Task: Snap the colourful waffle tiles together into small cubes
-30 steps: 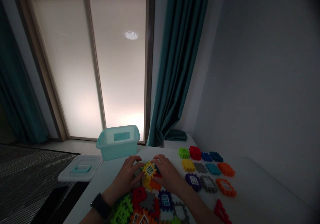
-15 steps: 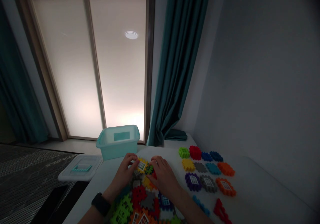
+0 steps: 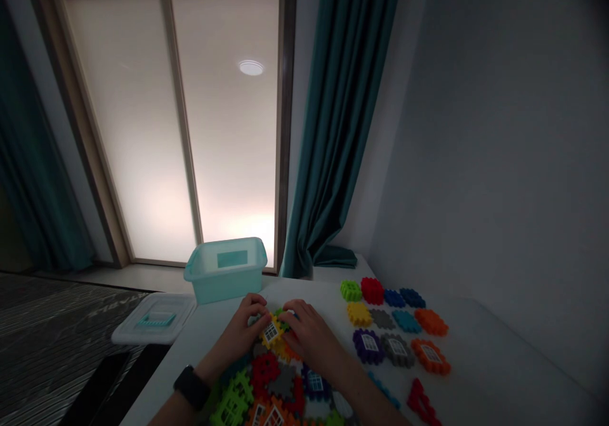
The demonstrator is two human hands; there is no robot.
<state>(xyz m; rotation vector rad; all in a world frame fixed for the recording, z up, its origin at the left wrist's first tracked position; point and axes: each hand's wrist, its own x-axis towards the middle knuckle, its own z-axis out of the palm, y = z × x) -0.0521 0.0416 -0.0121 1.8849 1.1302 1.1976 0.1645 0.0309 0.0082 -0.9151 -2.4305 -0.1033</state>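
My left hand [image 3: 242, 332], with a dark watch on its wrist, pinches a yellow notched square with a white window grid [image 3: 271, 331]. My right hand [image 3: 311, 337] has its fingers closed at a green piece [image 3: 282, 318] just right of the yellow one. Below both hands lies a loose pile of notched plastic pieces: a red one [image 3: 264, 369], a grey one [image 3: 283, 381], a purple one with a window [image 3: 314, 383], an orange one with a window [image 3: 274, 415] and light green ones [image 3: 233, 400].
A teal bin [image 3: 226, 283] stands at the table's back left, beside a white lid [image 3: 153, 319] with a teal handle. Rows of stacked pieces, among them yellow [image 3: 359, 314] and orange [image 3: 431, 356], sit on the right. A red piece [image 3: 421, 403] lies nearer the front.
The yellow window piece has turned and moved slightly down and right between my hands. My right hand has shifted a little left at its fingertips, covering more of the green piece.
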